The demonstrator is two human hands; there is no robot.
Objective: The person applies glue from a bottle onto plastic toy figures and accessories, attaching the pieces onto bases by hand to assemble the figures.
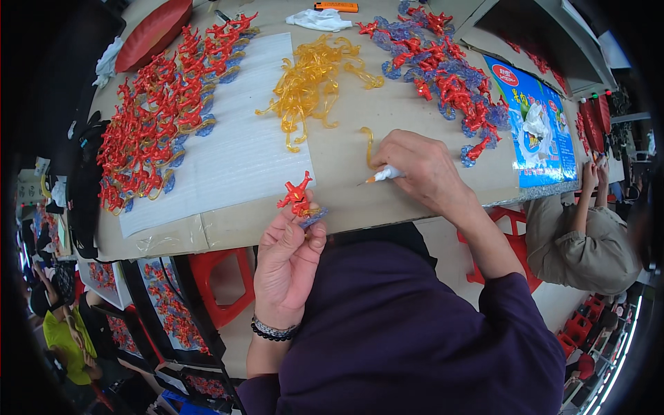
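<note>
My left hand (pixel 287 259) pinches a small red figurine (pixel 296 197) on a clear blue base (pixel 315 217), held upright over the table's near edge. In my right hand (pixel 425 169) is a white glue bottle (pixel 391 171) with a thin needle tip pointing left. The fingertips of that hand are also at a curled, clear yellow strip (pixel 367 142); whether they pinch it I cannot tell. Beyond lies a heap of similar yellow strips (pixel 311 79). Several red figurines with blue bases (pixel 443 69) are piled at the right.
Rows of assembled figurines (pixel 166 111) cover the left of a white foam sheet (pixel 228 187). A red tray (pixel 155 34), a white cloth (pixel 318 19) and an orange cutter (pixel 337 7) lie at the back. A blue printed sheet (pixel 529 124) is at right, near another person (pixel 581 228).
</note>
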